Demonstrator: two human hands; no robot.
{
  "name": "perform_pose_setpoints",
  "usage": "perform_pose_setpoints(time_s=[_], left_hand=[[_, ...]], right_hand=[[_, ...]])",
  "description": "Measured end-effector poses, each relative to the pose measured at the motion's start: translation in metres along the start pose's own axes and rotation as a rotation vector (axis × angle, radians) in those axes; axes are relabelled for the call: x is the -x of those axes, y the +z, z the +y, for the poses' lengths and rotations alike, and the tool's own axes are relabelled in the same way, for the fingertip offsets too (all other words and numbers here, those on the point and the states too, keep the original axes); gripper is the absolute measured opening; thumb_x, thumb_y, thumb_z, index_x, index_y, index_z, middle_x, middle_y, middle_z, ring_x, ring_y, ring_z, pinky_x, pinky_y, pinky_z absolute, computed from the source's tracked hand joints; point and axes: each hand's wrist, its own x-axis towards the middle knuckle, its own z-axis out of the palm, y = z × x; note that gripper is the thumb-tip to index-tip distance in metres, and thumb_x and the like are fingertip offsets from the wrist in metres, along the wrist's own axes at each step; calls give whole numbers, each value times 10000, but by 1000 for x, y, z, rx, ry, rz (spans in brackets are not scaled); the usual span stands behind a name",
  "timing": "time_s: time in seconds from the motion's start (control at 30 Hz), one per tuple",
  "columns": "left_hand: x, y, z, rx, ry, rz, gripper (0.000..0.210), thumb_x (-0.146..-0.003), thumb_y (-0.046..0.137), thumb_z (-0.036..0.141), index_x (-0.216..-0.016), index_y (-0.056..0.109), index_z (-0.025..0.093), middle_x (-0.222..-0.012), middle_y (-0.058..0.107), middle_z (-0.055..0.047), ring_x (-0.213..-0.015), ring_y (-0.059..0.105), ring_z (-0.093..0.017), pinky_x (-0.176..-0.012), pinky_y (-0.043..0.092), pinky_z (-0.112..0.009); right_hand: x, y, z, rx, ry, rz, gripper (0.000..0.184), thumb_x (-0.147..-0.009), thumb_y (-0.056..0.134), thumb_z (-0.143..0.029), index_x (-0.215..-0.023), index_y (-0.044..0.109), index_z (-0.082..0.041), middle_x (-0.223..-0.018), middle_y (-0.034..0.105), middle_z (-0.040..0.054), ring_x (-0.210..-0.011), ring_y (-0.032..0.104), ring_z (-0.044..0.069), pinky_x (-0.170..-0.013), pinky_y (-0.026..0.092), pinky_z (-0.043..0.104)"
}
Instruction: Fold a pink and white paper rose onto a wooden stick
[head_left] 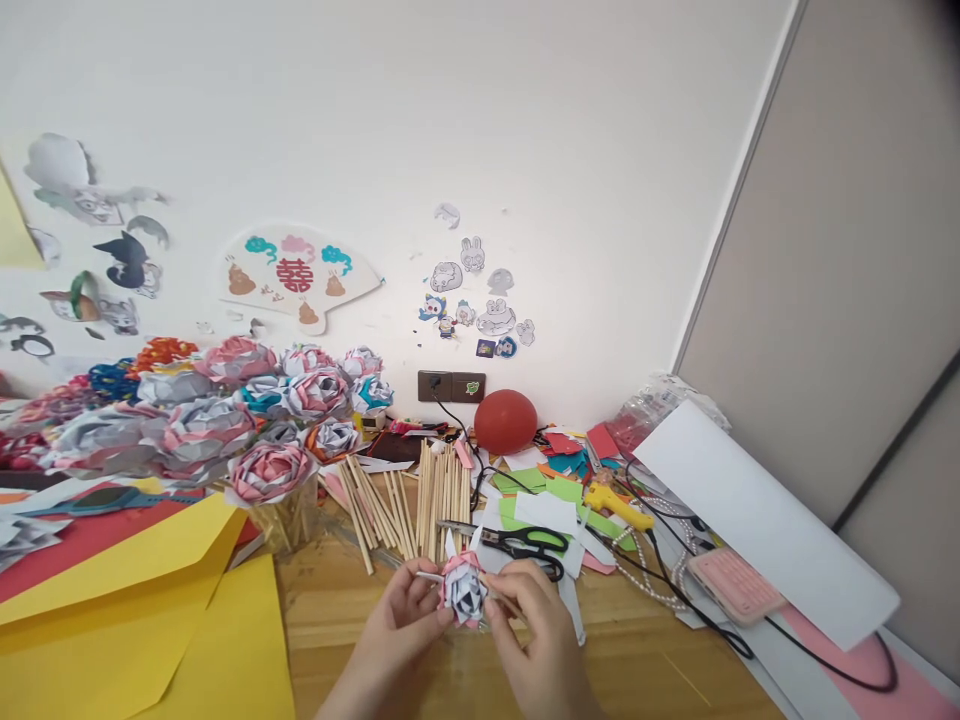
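Note:
A small pink and white paper flower (463, 590) is held up over the near part of the table, between my two hands. The fingers of my left hand (409, 612) are closed on its left side, beside a narrow white strip that sticks out. My right hand (536, 625) pinches the flower's right edge, and a thin stick-like piece shows along these fingers; its far end is hidden. Black scissors (525, 540) lie just behind the flower, on paper scraps. Several wooden sticks (442, 490) are bunched behind my hands.
Finished paper flowers (274, 470) stand in a cluster at the left, behind yellow paper (225, 650). A yellow glue gun (619, 505) with its cable, a red balloon (506, 422), a pink calculator-like device (735, 585) and a white paper roll (765, 520) lie toward the right.

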Motion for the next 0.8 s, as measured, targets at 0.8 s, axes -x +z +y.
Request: perform_pose_setpoints(time_s=[0.8], left_hand=[[-1, -10, -7, -198, 33, 2, 577, -529, 809, 207, -1006, 486, 231, -845, 659, -62, -681, 615, -202, -616, 507, -332]], right_hand=[[1, -2, 7, 92, 43, -97, 196, -854, 400, -132, -882, 585, -191, -733, 614, 29, -652, 590, 139, -561, 462, 203]])
